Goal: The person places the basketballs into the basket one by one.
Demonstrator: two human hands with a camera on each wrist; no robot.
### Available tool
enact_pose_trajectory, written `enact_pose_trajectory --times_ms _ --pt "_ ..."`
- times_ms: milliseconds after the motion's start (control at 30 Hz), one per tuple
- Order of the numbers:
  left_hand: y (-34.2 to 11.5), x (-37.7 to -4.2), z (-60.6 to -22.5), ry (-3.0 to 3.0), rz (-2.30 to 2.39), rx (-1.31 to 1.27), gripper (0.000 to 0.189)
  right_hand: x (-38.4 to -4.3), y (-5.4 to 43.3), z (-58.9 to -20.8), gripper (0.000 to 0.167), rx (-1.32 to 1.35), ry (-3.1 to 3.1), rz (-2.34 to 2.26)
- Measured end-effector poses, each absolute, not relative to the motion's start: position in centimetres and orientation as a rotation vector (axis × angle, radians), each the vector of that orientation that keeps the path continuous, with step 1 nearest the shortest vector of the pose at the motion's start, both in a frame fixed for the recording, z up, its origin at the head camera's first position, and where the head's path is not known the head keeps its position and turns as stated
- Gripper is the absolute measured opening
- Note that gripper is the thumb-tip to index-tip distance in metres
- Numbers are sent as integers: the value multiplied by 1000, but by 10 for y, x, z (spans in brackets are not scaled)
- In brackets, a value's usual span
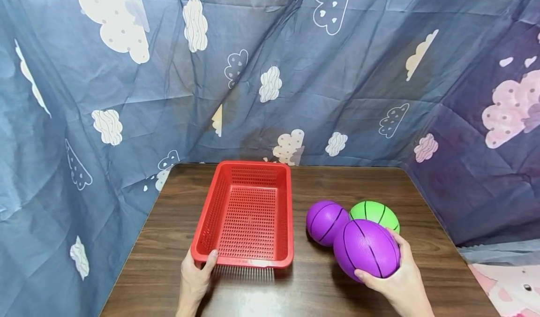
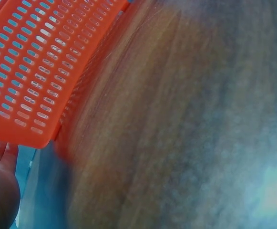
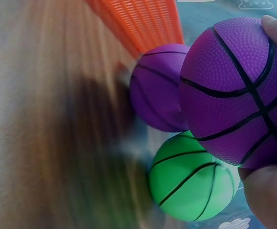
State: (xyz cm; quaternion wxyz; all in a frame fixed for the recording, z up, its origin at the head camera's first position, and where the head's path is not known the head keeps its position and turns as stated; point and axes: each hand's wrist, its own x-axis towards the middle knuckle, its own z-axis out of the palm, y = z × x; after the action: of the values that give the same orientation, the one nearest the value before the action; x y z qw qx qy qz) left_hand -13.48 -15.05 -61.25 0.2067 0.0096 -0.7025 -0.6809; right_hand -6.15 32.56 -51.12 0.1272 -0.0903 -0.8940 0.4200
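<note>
My left hand [image 1: 195, 275] grips the near left corner of a red perforated plastic basket [image 1: 290, 214], thumb over the rim and fingers beneath it. Nothing lies inside the basket. In the left wrist view the basket's slotted side [image 2: 43, 62] stands over the tabletop. My right hand [image 1: 401, 279] holds a purple toy basketball [image 1: 366, 250] between thumb and fingers, raised above the table. Behind that ball sit a second purple ball [image 1: 325, 221] and a green ball [image 1: 375, 212], the green one partly hidden. Both also show in the right wrist view, beside the held ball [image 3: 233, 95].
The dark wooden table [image 1: 346, 181] carries the basket and balls. A blue cloth [image 1: 253, 115] printed with clouds hangs behind and along the sides. At the lower right is a pink and white printed cloth [image 1: 512, 284].
</note>
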Motion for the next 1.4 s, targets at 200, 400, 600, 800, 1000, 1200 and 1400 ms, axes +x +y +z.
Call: enact_pose_trajectory --times_ms 200,400,600,800,1000,1200,1400 --pt "-151 -134 -613 -1960 -1883 33 47 -69 320 -500 131 -239 -2576 1240" --pt "-150 -134 -614 -1981 -1868 32 47 -76 309 -492 132 -138 -2488 1319" --pt "-150 -134 -612 -1983 -1867 33 47 -88 298 -480 134 -88 -2440 1330" --pt "-151 -134 -612 -1972 -1875 31 48 -100 291 -467 136 -85 -2443 1304" --pt "-151 -134 -612 -1952 -1894 27 49 -115 275 -458 136 -43 -2426 1392" --pt "-150 -134 -612 -1972 -1864 27 48 -133 259 -447 134 61 -2436 1397" --pt "-151 -134 -612 -1975 -1848 31 47 -149 239 -440 131 125 -2394 1491"
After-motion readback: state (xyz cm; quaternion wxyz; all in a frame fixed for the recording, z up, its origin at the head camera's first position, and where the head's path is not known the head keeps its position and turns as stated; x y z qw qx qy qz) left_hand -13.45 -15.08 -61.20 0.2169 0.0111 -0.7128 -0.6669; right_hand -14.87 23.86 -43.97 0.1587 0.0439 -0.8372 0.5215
